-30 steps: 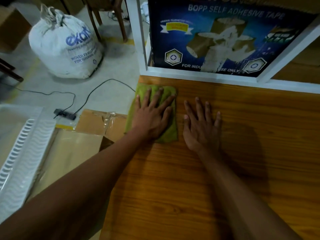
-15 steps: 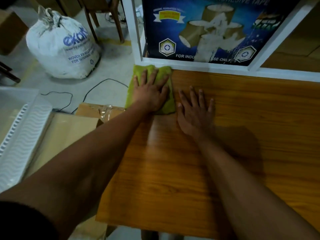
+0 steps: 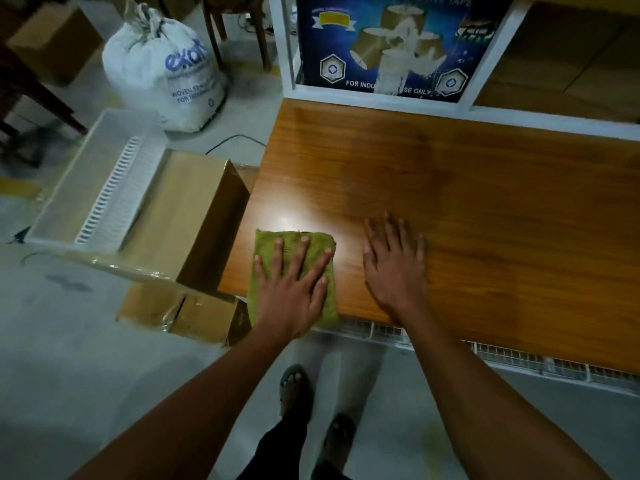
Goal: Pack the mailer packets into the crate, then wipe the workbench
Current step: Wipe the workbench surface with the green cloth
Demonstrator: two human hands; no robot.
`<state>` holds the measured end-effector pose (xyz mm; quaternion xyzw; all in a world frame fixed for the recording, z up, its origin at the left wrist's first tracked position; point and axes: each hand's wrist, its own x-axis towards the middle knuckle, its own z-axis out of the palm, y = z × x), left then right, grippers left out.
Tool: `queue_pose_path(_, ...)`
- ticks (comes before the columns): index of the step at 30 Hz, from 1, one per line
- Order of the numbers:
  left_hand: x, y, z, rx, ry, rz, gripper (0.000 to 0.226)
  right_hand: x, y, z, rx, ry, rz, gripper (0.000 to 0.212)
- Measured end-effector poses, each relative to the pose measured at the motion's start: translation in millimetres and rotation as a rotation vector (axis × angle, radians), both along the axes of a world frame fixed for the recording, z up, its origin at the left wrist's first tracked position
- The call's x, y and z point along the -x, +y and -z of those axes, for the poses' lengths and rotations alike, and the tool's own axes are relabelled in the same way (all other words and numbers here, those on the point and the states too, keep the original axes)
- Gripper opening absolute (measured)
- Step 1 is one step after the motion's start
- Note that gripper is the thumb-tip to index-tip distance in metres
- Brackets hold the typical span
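Left hand (image 3: 292,287) flat on green cloth (image 3: 266,251) (workbench (image 3: 485,209) near edge); right hand (image 3: 394,268) flat beside.

Left hand (image 3: 291,292) flat on green cloth (image 3: 273,247)

cloth (image 3: 263,251): olive green, kinda fuzzy weave
workbench (image 3: 467,209): orange-brown wood grain
sack (image 3: 162,71), 10 o'clock: white, blue lettering
tape box (image 3: 398,46), 12 o'clock: dark blue, tan rolls printed on it
crate (image 3: 100,188), 9 o'clock: white, slotted
cardboard boxes (image 3: 187,216): plain tan
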<state>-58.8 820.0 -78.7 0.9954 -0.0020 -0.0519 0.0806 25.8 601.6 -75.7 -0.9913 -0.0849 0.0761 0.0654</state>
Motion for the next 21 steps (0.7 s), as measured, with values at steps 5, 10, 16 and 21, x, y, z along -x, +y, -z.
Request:
queue_pose_path(5,-32.2,-25.5,-4.8,0.020,-0.001,0.024,0.059,1.9,-19.2,4.7,-0.009,-0.030,0.024,0.065)
queue_pose_path(10,-148.0,-29.2,0.6,0.043,0.008,0.023,0.060,-38.4,-16.7,15.7,0.013,-0.045,0.056,0.067)
queue_pose_path(16,-237.2,-37.2,0.8,-0.011,0.032,0.057,0.062,-60.4,-16.3,19.2,0.004,-0.062,0.066,0.063)
queue_pose_path(21,-102.6,-37.9,-4.2,0.043,0.013,0.109,0.059,-56.5,-15.7,11.0,-0.001,-0.042,0.069,0.064)
